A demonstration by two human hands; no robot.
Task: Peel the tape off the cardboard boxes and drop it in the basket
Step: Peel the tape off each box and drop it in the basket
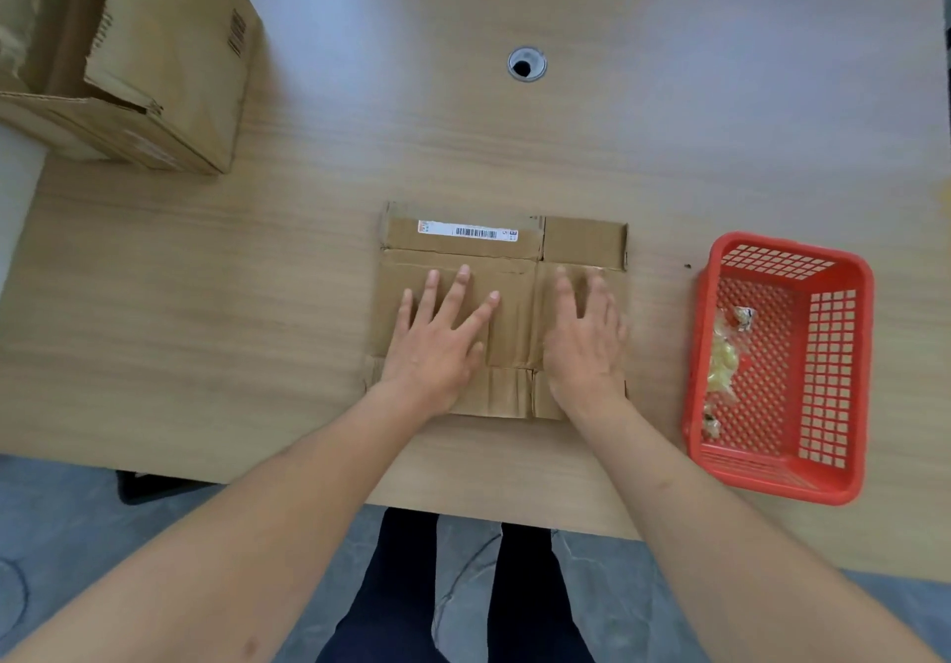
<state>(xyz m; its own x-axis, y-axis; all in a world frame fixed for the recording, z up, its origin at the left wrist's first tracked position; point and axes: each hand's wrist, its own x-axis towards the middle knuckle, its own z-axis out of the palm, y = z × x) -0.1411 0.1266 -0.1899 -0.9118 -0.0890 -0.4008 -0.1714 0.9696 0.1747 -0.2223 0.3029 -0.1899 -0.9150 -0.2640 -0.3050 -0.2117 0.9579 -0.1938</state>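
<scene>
A flattened cardboard box (514,251) lies in the middle of the wooden table, with a white barcode label (467,232) on its far flap. My left hand (440,338) rests flat on the left half of the box, fingers spread and straight. On the right half my right hand (584,343) lies flat as well, fingers straight. Neither hand holds anything. To the right stands a red plastic basket (844,369) with crumpled pieces of tape (725,359) inside.
A large open cardboard box (170,60) stands at the table's far left corner. A round cable hole (526,64) sits in the table (514,148) behind the flat box. The table's near edge runs just behind my forearms, with the floor and my legs below.
</scene>
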